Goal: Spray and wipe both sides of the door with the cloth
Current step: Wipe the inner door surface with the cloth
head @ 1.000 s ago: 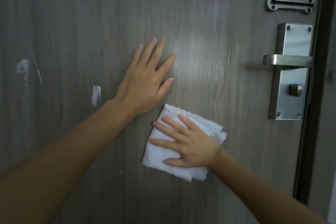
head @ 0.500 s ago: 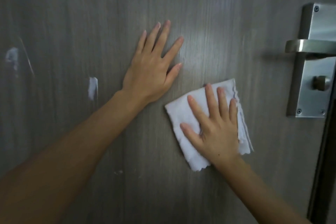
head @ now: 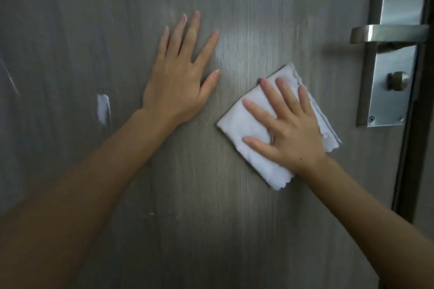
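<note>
The grey wood-grain door (head: 234,230) fills almost the whole view. The left hand (head: 180,77) lies flat on the door, fingers (head: 191,30) straight and spread, holding nothing; only the palm and fingertips press the surface. Just to the right of it, and a little lower, the right hand (head: 288,129) presses a folded white cloth (head: 239,122) flat against the door. Its fingers are also straight and spread over the cloth, not curled around it, and one of them carries a ring (head: 272,139). The cloth sits tilted, with its frayed edge (the side towards the lock) showing past the little finger.

To the right of the cloth, apart from it, a steel lock plate (head: 397,2) is screwed to the door, with a lever handle (head: 385,33) pointing left and a small thumb-turn knob (head: 398,80) below it. The dark door frame (head: 408,171) runs down the right edge. On the left part of the door there is a white patch (head: 103,108), near the left forearm, and some pale streaks
</note>
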`<state>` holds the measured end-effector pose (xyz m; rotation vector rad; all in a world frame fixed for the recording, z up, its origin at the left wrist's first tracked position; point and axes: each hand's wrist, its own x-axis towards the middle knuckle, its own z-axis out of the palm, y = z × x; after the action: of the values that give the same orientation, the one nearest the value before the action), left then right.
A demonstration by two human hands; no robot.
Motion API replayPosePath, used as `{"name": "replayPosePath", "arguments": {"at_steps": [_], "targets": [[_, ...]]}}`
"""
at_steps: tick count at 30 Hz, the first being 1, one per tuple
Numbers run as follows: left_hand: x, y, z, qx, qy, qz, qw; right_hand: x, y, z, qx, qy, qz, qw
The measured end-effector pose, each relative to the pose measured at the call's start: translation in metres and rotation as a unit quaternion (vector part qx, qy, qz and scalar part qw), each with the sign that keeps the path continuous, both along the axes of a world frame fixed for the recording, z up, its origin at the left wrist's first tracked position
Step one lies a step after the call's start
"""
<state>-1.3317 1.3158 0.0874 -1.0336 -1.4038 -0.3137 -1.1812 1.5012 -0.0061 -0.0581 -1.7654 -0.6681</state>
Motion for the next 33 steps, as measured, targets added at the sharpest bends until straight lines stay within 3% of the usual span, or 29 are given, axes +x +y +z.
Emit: {"name": "replayPosePath", "arguments": {"at_steps": [3, 5, 8, 11, 15, 24, 28, 33], "targets": [[0.000, 0.001, 0.000, 0.000, 0.001, -0.003, 1.000, -0.013, -0.017, -0.013, -0.159, 0.125, 0.001, 0.979], [-0.001, 0.001, 0.000, 0.001, 0.003, 0.000, 1.000, -0.026, -0.030, -0.031, -0.207, 0.168, 0.003, 0.964], [-0.002, 0.001, 0.000, 0.002, 0.008, 0.001, 1.000, -0.031, -0.039, -0.061, -0.173, 0.134, -0.004, 0.976], [-0.001, 0.001, -0.001, 0.001, 0.008, 0.005, 1.000, -0.025, -0.035, -0.091, -0.060, 0.032, 0.000, 0.998], [-0.002, 0.000, -0.001, 0.000, 0.010, 0.010, 1.000, -0.004, -0.005, -0.077, 0.058, -0.065, 0.015, 0.996], [-0.002, 0.000, -0.001, 0.000, 0.005, -0.001, 1.000, 0.002, 0.007, 0.060, -0.111, 0.119, -0.024, 0.986], [-0.001, 0.000, -0.002, 0.000, 0.006, -0.008, 1.000, -0.008, -0.006, 0.040, -0.153, 0.146, -0.023, 0.977], [-0.004, 0.001, -0.001, 0.001, 0.020, -0.007, 1.000, -0.018, -0.025, -0.030, -0.131, 0.098, -0.009, 0.986]]}}
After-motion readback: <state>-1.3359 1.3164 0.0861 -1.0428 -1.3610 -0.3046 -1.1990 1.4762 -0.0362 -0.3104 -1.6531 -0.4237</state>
